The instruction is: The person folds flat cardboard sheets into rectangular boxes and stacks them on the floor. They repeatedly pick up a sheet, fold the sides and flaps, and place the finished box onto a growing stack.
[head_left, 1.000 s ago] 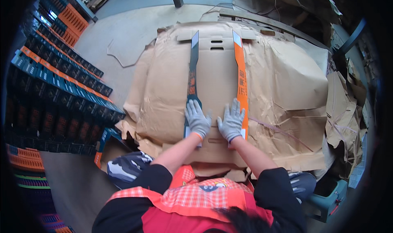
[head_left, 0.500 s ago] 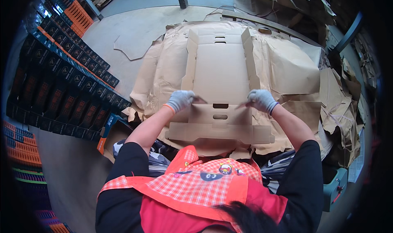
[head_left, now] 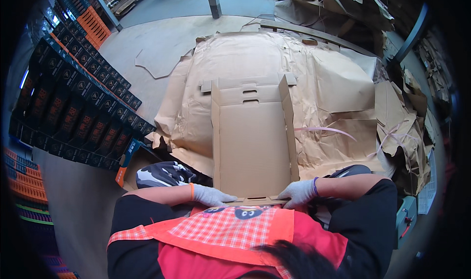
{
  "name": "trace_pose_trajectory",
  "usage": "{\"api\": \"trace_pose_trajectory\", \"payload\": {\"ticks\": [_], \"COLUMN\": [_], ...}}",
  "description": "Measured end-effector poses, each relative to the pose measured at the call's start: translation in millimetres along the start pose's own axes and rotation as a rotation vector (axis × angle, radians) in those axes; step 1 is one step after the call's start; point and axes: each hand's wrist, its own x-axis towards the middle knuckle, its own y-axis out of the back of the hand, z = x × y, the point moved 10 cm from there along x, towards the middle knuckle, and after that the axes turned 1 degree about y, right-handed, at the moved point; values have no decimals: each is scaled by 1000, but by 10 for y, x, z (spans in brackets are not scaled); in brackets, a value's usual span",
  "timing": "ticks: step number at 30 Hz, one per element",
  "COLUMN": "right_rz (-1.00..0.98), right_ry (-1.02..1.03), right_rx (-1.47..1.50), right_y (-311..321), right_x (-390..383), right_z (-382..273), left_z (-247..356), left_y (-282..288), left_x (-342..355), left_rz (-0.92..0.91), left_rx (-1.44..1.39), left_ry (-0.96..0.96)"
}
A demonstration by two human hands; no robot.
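1 left hand [head_left: 211, 195], 1 right hand [head_left: 299, 193]. 1 tray [head_left: 251, 149], 2 slots [head_left: 249, 101] at far end. 1 orange wristband [head_left: 192, 191] left, 1 purple wristband [head_left: 315, 186] right. 1 apron [head_left: 221, 232]. 1 teal case [head_left: 406, 215], right.

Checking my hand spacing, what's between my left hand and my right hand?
In the head view, the near end of the brown cardboard tray, with its slot, lies between the left hand and right hand.
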Motion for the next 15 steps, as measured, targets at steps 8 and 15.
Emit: {"api": "trace_pose_trajectory", "payload": {"ticks": [8, 15], "right_rz": [795, 1630], "right_ry": [36, 118], "right_rx": [-368, 1299], "right_y": [1669, 1732], "right_x": [-114, 119], "right_z": [550, 2233], "left_z": [-618, -1569], "left_y": [1771, 1992], "left_x": [-221, -115], "left_rz": [715, 1376], "left_rx": [212, -880], "left_ry": [243, -37]}}
